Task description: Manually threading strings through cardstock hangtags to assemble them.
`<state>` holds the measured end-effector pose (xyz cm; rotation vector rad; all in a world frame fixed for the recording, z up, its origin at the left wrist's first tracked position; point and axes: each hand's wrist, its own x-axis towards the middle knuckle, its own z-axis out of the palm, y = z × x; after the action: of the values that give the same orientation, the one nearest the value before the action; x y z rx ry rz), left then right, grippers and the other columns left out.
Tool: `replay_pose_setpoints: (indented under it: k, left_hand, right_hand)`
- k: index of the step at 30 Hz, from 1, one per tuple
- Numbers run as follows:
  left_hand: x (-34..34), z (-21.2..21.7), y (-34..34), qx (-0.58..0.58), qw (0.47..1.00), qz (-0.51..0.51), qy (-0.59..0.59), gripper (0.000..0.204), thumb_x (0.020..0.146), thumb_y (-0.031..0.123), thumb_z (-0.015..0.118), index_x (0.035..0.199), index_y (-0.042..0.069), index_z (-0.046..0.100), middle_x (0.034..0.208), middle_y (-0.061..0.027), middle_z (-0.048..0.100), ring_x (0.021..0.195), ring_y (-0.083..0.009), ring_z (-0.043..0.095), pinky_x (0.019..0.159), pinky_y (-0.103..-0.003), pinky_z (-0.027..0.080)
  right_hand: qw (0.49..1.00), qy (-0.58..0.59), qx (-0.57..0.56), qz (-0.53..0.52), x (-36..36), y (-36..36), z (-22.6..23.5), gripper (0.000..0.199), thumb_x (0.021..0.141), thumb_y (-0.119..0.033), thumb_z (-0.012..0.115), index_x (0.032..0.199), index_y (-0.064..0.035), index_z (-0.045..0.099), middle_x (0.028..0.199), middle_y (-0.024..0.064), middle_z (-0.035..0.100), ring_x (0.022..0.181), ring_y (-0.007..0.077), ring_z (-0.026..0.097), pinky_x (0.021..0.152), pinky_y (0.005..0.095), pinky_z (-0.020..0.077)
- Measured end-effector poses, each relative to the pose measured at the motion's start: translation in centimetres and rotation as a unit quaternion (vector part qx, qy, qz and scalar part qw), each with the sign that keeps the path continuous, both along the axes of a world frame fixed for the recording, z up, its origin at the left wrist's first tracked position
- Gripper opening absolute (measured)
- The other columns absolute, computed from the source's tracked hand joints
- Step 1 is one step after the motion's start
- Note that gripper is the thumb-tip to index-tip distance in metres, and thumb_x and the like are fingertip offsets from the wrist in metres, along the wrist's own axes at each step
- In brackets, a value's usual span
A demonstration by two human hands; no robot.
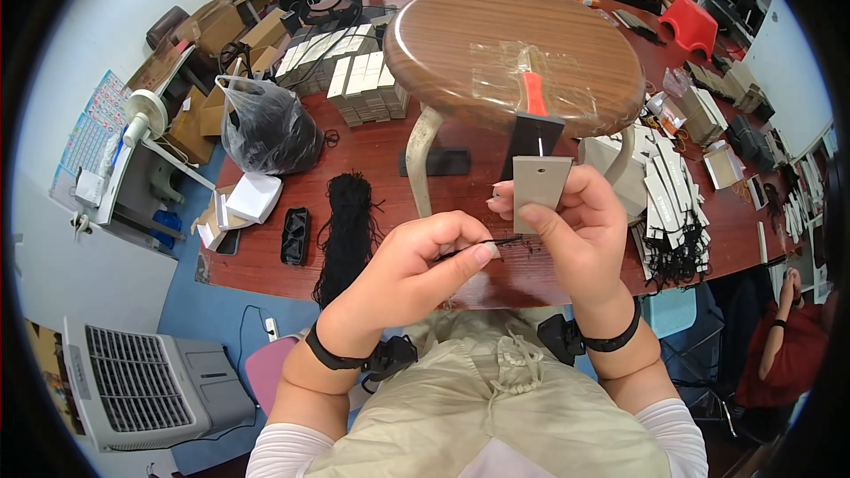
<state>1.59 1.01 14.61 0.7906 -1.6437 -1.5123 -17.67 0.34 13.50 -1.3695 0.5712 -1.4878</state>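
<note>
Just right of the frame's centre, a pale flat piece (543,184) stands upright, gripped between the thumb and fingers of the right hand (575,226). Lower and a little left, a thin black cord (508,240) is pinched between the thumb and forefinger of the left hand (434,255), its strands reaching just below the piece. Both forearms rise from the lower edge, the left slanting inward toward the centre, the right more upright

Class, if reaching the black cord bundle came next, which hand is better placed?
Probably the left hand: it is nearer the black cord bundle, while the right hand grips a beige card.
</note>
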Motion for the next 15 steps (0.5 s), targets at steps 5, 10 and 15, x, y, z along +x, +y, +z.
replay_pose_setpoints:
  k: [5,10,15]
  left_hand:
    - [-0.1,0.7,0.1,0.002,1.000,0.001,0.010,0.010,0.092,0.008,0.057,0.096,-0.001,0.059,0.078,0.0026,0.056,0.068,-0.0017,0.046,0.059,-0.019,0.039]
    - [-2.9,3.6,-0.4,-0.004,0.991,0.031,0.132,0.011,0.091,0.007,0.057,0.096,-0.001,0.063,0.088,-0.0006,0.063,0.068,-0.0004,0.045,0.059,-0.017,0.035]
    - [-3.1,3.3,-1.8,0.016,0.992,0.016,0.122,0.015,0.092,0.010,0.058,0.101,-0.002,0.061,0.089,0.0012,0.061,0.080,-0.0025,0.052,0.069,-0.019,0.043]
  right_hand:
    - [0.999,0.009,0.042,-0.018,-0.1,-0.7,0.0,0.022,0.092,-0.002,0.051,0.113,0.0045,0.048,0.105,0.0186,0.063,0.092,0.0227,0.065,0.082,0.0326,0.0528]
    - [0.999,0.005,0.011,-0.044,0.3,-0.9,-0.5,0.022,0.093,0.000,0.051,0.114,0.0024,0.048,0.101,0.0112,0.063,0.091,0.0151,0.062,0.081,0.0279,0.0499]
    - [0.998,-0.005,0.010,-0.068,0.7,-0.8,-0.5,0.021,0.093,0.001,0.051,0.114,0.0013,0.048,0.098,0.0059,0.062,0.089,0.0092,0.058,0.079,0.0244,0.0477]
